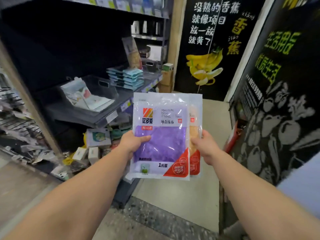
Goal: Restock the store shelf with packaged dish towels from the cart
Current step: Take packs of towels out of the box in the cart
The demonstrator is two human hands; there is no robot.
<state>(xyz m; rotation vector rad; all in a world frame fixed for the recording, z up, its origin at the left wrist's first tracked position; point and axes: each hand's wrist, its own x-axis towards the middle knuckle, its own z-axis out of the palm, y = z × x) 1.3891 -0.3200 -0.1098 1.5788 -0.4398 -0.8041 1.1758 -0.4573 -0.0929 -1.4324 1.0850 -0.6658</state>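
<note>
the left hand (pixel 134 142) is pinching the left edge of a purple dish towel packet (pixel 161 135), thumb pressed across its front, while the right hand (pixel 204 144) is gripping the right edge of an orange dish towel packet (pixel 194 134) lying directly behind it and showing only as a narrow strip. both packets are being held upright in the air, in front of and to the right of the store shelf (pixel 97 118), above the floor and not yet touching any shelf board.

judged from the glossy film and the flat cloth inside, each packet is probably light, floppy and slippery face to face; holding them by the side edges near mid-height, as here, is likely keeping the pair from sliding apart.

on the shelf, a clear bin (pixel 90 94) is holding a few flat pale packets leaning toward its left wall. to its right, a stack of teal packets (pixel 128 78) is lying on the same board. small boxes (pixel 97 137) are crowding the level below. the cart is not identifiable in this view.
</note>
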